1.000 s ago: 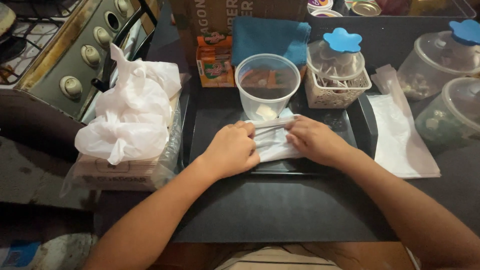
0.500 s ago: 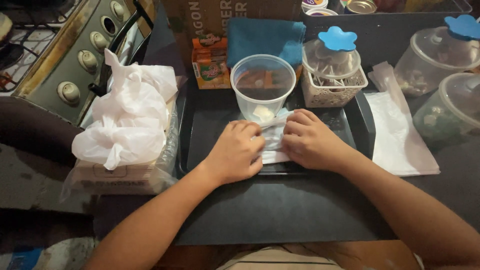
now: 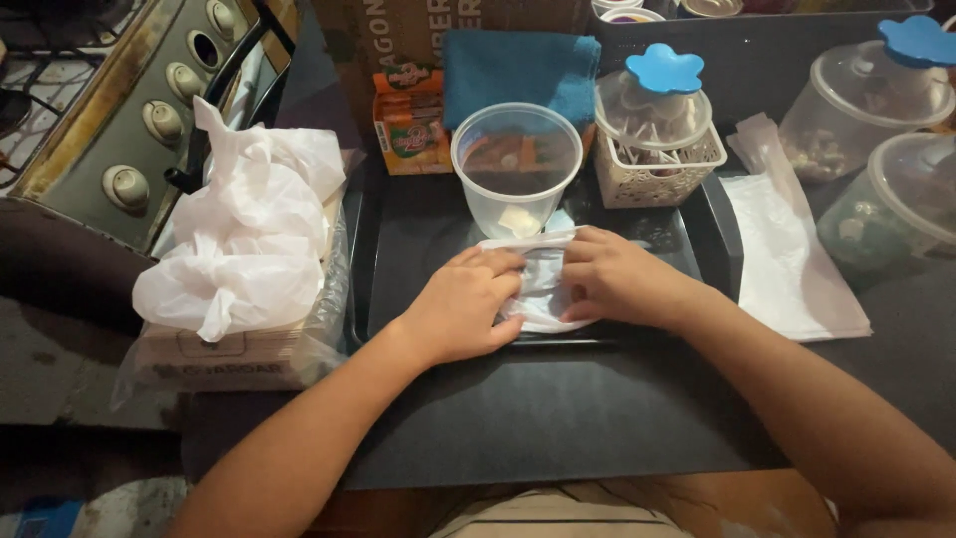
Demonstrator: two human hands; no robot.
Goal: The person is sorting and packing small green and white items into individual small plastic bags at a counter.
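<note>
Both hands are pressing on a white folded packet (image 3: 541,284) lying on the black tray (image 3: 398,249): the left hand (image 3: 460,307) at its nine o'clock, the right hand (image 3: 617,279) at three o'clock. Fingers of each are lying flat, clamped on its edges. A clear plastic cup (image 3: 516,167) is standing at the packet's twelve o'clock.

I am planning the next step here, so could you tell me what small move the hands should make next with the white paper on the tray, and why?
Probably press the fold flat. Both the left hand and right hand already pinch the white paper between them on the black tray, and it looks part-folded and puffed. The clear cup stands close behind, so keep the push low.
</note>
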